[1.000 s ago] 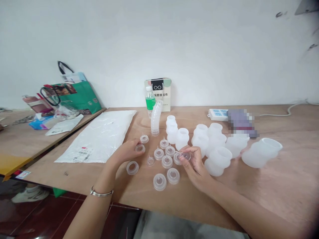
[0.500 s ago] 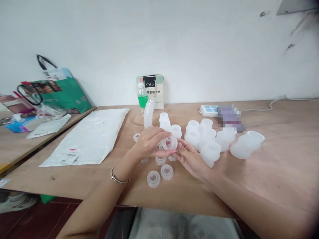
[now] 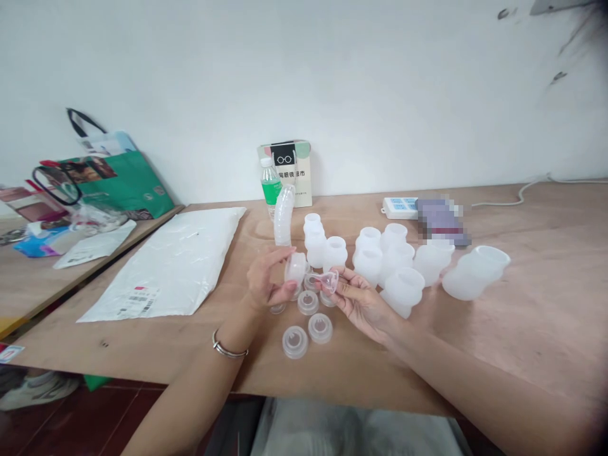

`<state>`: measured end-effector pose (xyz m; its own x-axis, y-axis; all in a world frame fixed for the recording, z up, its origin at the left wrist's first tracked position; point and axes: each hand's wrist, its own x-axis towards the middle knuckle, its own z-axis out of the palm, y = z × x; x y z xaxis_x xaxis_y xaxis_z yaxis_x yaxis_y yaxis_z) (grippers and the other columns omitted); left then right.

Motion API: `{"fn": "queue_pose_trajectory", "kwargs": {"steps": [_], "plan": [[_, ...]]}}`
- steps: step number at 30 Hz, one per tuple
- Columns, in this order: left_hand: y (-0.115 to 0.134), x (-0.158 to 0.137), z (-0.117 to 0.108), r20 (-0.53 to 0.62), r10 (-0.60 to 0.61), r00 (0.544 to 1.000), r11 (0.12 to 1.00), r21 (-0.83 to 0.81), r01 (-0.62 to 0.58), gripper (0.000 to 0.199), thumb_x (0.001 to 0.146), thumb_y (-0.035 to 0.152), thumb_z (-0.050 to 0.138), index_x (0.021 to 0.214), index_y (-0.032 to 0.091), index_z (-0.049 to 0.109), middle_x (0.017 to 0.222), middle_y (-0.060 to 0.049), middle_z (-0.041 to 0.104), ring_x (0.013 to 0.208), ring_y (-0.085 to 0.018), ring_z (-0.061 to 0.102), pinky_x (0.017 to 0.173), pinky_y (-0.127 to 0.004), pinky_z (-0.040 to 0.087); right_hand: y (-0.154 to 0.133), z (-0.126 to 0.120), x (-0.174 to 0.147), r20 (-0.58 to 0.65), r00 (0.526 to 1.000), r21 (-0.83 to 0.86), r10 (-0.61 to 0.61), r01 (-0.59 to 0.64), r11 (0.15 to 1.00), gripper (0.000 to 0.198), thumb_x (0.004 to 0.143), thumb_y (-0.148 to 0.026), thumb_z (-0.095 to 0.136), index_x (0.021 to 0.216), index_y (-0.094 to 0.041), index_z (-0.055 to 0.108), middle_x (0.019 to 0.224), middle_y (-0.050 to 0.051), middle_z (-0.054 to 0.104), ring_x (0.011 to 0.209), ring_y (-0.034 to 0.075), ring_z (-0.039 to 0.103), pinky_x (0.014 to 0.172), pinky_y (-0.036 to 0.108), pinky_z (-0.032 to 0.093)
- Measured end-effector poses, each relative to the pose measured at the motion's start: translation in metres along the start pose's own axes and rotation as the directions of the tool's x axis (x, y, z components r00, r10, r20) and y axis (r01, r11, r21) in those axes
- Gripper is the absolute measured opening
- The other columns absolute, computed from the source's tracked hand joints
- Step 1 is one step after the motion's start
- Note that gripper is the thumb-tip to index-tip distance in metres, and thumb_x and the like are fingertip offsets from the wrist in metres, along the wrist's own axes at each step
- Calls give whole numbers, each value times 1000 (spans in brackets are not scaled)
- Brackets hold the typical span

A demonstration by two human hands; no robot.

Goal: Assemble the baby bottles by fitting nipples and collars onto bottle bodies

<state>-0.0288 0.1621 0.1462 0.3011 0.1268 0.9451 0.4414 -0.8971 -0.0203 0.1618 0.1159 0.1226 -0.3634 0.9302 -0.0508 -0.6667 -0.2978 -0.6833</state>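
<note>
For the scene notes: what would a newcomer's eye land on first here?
Probably the two hands close together near the middle: the left hand grips a translucent ring, and the right hand holds a clear teat-like piece, its narrow end towards the ring. Next, the cluster of frosted white cups, beyond the hands and to the right. Then the bright green bag at far left, near the wall.

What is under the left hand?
Just below the left hand, which holds a translucent ring, part of a clear piece shows on the wooden table. The hand covers the rest of that piece; anything else underneath cannot be seen.
</note>
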Motion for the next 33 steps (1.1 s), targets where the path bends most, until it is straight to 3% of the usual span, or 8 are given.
{"fn": "queue_pose_trajectory", "kwargs": {"steps": [2, 6, 13, 21, 26, 29, 33], "plan": [[0, -1, -2, -14, -3, 1000, 1000, -24, 3, 39, 91, 43, 39, 119, 18, 48, 93, -9, 63, 79, -18, 61, 65, -31, 50, -2, 1, -2, 24, 1000, 1, 14, -14, 1000, 21, 67, -13, 78, 79, -19, 62, 83, -1, 71, 90, 11, 68, 78, 14, 53], [3, -3, 7, 131, 87, 988, 989, -133, -70, 43, 87, 41, 50, 122, 16, 46, 96, -11, 63, 84, -20, 61, 69, -32, 50, -2, 1, -3, 55, 998, 18, 33, -34, 999, 21, 67, -12, 77, 79, -19, 61, 79, -5, 68, 80, 6, 67, 78, 14, 52], [15, -3, 20, 300, 102, 948, 981, -187, -47, 48, 82, 41, 61, 121, 20, 45, 100, -11, 67, 88, -21, 64, 73, -34, 48, -1, -1, -1, -15, 999, -85, -47, 46, 995, 26, 63, -13, 77, 83, -21, 62, 77, -5, 65, 68, 7, 60, 62, 17, 49], [20, 1, 20, 317, 70, 946, 972, -233, 6, 36, 82, 38, 63, 112, 20, 53, 103, -10, 66, 95, -21, 63, 76, -34, 50, 0, 1, 0, -7, 996, -134, -93, 91, 987, 18, 61, -18, 77, 75, -21, 65, 73, -4, 64, 69, 11, 57, 66, 24, 46], [13, 0, 19, 304, 18, 952, 967, -248, 61, 41, 79, 28, 68, 115, 19, 52, 107, -12, 64, 98, -21, 61, 81, -36, 50, -1, 0, -1, 8, 994, -94, -112, 112, 989, 10, 75, -27, 67, 83, -21, 69, 87, 1, 69, 82, 14, 61, 75, 26, 50], [10, -2, 17, 306, 2, 952, 967, -245, 77, 40, 79, 25, 67, 117, 19, 53, 109, -13, 63, 99, -22, 61, 82, -37, 50, -1, 2, -2, 45, 989, -75, -141, 144, 987, 16, 82, -34, 61, 87, -21, 70, 94, 2, 69, 90, 14, 61, 81, 26, 50], [9, -3, 17, 334, -6, 942, 960, -263, 99, 36, 83, 26, 62, 118, 20, 56, 112, -12, 63, 101, -22, 60, 84, -38, 50, -1, 3, -2, 36, 988, -156, -149, 152, 976, 12, 75, -30, 72, 84, -22, 70, 87, -2, 69, 80, 11, 62, 80, 25, 49]]}}
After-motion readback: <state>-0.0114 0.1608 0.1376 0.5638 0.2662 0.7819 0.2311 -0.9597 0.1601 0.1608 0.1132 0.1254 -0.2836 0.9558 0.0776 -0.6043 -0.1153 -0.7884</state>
